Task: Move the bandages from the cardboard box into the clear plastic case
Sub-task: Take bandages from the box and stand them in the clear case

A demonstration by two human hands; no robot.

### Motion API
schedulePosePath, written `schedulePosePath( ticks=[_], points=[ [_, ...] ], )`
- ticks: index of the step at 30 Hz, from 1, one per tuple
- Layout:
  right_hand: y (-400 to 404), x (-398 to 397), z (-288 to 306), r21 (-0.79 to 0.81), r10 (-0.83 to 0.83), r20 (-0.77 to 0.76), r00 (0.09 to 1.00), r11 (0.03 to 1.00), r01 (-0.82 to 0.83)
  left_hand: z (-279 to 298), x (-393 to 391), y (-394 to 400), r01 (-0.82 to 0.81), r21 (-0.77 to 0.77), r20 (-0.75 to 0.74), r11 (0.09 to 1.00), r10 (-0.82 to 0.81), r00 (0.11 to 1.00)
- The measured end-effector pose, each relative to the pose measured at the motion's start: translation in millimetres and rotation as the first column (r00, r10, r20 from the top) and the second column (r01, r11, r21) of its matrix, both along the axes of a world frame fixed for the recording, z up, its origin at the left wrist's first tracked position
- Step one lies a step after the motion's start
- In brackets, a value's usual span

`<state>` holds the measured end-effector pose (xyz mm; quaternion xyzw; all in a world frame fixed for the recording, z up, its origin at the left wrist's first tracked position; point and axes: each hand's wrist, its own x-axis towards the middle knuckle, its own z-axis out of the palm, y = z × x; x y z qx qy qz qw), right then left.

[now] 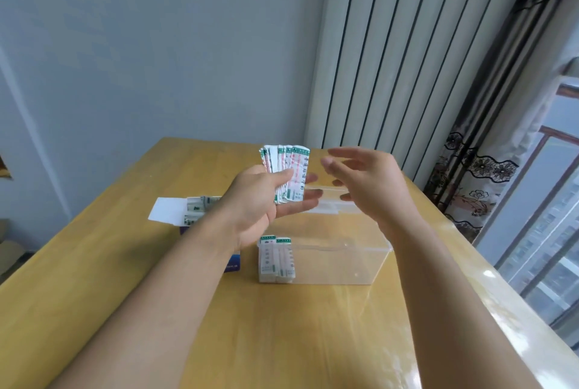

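While left hand (266, 200) grips fanned bandages (286, 174), right hand (366, 182) beside, apart.

You see a honey-yellow wooden table (125, 263) with a glossy sheen along its right edge. The bandages (286, 169) fanned in your left hand (260, 200) are white wrappers with green bands at the ends and red print down the middle; the stack (275, 258) standing in the clear plastic case (344, 263) shows the same white and green. The cardboard box (185, 213) has a white flap and a purple-blue side. The wall (156, 44) is pale grey-blue, the radiator (391, 60) white with dark vertical gaps, and the curtain (479, 169) is brown and cream with a black floral lace pattern.
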<state>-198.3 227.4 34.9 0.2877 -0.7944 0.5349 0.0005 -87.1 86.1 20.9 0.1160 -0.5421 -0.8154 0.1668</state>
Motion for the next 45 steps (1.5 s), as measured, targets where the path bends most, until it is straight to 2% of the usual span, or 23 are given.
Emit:
schedulePosePath(
  ticks=[2,4,8,14,19,24,28,31,35,39,42,43,45],
  points=[
    [-2.8,5.4,4.3,-0.040,0.140,0.089,0.986,0.990,-0.137,-0.8,-1.4,2.4,0.022,0.004,0.011,1.000,-0.022,1.000],
    [-5.6,7.8,5.5,0.005,0.211,0.093,0.973,0.977,-0.212,-3.0,-3.1,2.7,0.027,-0.006,0.018,1.000,-0.027,0.999],
    [-9.4,5.1,-0.2,0.039,0.226,0.091,0.970,0.972,-0.230,-7.0,-6.4,0.7,-0.002,-0.034,0.044,0.999,0.004,0.999],
    [-9.2,0.8,-5.3,-0.002,0.207,0.157,0.966,0.978,-0.209,-5.9,-6.3,-1.7,0.019,0.101,0.025,0.995,-0.022,0.999],
    [-13.0,1.4,-9.1,-0.032,0.273,0.251,0.929,0.961,-0.274,-9.2,-8.1,0.4,-0.035,0.039,0.048,0.999,0.033,0.998],
    [-15.8,-0.2,-11.9,-0.094,0.251,0.312,0.916,0.968,-0.233,-6.9,-6.6,-1.7,-0.064,0.014,0.068,0.998,0.063,0.996],
    [-18.2,-3.1,-12.3,-0.197,0.206,0.284,0.936,0.968,-0.153,-9.0,-8.6,-3.0,-0.108,-0.047,0.083,0.993,0.111,0.990],
    [-19.9,-0.9,-13.5,-0.202,0.227,0.293,0.929,0.964,-0.171,-10.1,-8.9,-2.0,-0.106,-0.108,0.074,0.988,0.115,0.991],
    [-22.0,3.5,-14.9,-0.218,0.284,0.352,0.892,0.952,-0.217,-12.1,-10.2,-2.7,-0.132,-0.112,0.065,0.985,0.140,0.988],
    [-24.4,3.8,-14.3,-0.245,0.247,0.322,0.914,0.954,-0.171,-11.4,-9.3,-4.5,-0.141,-0.131,0.070,0.981,0.151,0.986],
    [-21.5,-2.1,-12.4,-0.290,0.189,0.313,0.931,0.952,-0.096,-8.6,-9.8,-6.3,-0.261,-0.171,0.024,0.950,0.269,0.963],
    [-19.5,-5.0,-12.3,-0.260,0.173,0.304,0.937,0.961,-0.093,-6.6,-9.3,-8.1,-0.315,-0.174,-0.009,0.933,0.318,0.948],
    [-16.4,-9.3,-15.9,-0.054,0.122,0.253,0.960,0.992,-0.112,-2.6,-7.0,-12.3,-0.382,-0.155,-0.073,0.911,0.375,0.924]
  ],
)
